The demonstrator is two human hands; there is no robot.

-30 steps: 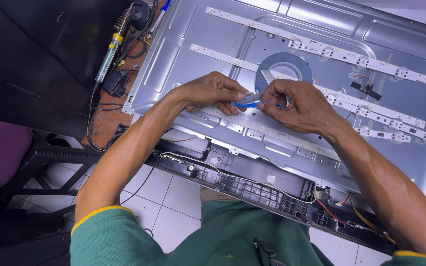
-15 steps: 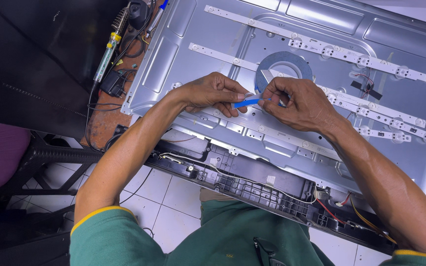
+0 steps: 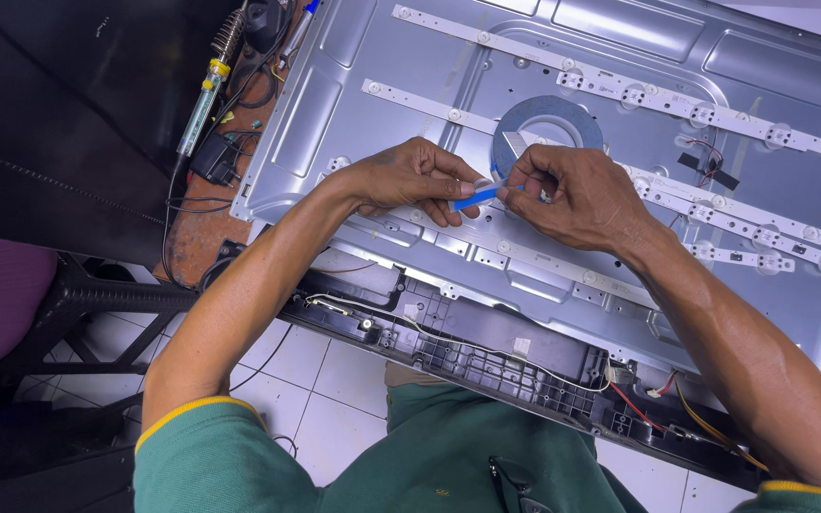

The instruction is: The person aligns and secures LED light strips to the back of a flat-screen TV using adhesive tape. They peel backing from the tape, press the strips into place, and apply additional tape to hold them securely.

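My left hand (image 3: 409, 178) and my right hand (image 3: 572, 195) meet over a large grey metal back panel (image 3: 353, 85) of a flat screen. Between their fingertips they pinch a short strip of blue tape (image 3: 475, 197). Just behind the hands a blue tape roll (image 3: 545, 122) lies flat on the panel. Long white light strips (image 3: 715, 116) with round lenses run across the panel, one passing under my hands.
A soldering iron with a yellow-green handle (image 3: 203, 97) and black cables (image 3: 211, 161) lie on a brown bench left of the panel. A black plastic frame with wiring (image 3: 486, 347) lines the panel's near edge. White floor tiles (image 3: 320, 380) show below.
The hands have barely shifted; the blue tape strip stays pinched between both sets of fingers in the same place.
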